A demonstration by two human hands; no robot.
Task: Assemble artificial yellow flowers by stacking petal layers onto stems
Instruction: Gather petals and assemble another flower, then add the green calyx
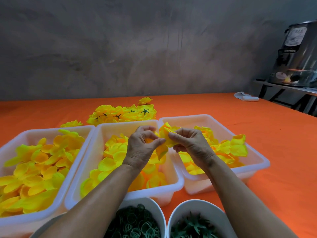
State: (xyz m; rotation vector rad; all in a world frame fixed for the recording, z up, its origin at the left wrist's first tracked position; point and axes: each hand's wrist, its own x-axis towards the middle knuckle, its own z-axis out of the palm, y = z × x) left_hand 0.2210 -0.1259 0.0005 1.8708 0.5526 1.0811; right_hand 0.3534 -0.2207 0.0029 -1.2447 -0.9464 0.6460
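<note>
above the middle tray (109,129) my left hand (143,148) and right hand (190,146) pinch a half-built flower (167,134), mid-stack; next, i judge, another petal layer seated squarely.

A cluster of yellow petal layers (167,134) is pinched between the left hand (143,146) and the right hand (190,146), held above the gap between the middle tray (169,188) and the right tray (257,162). Both trays, and a left tray (51,210), are filled with loose yellow petals. A pile of finished flowers (122,114) is seen behind the trays on the orange worktop (274,134). Two white bowls are seen at the near edge: green rings (135,224) in one, green calyx pieces (193,225) in the other. A metal urn (298,54) is seen far right.
</note>
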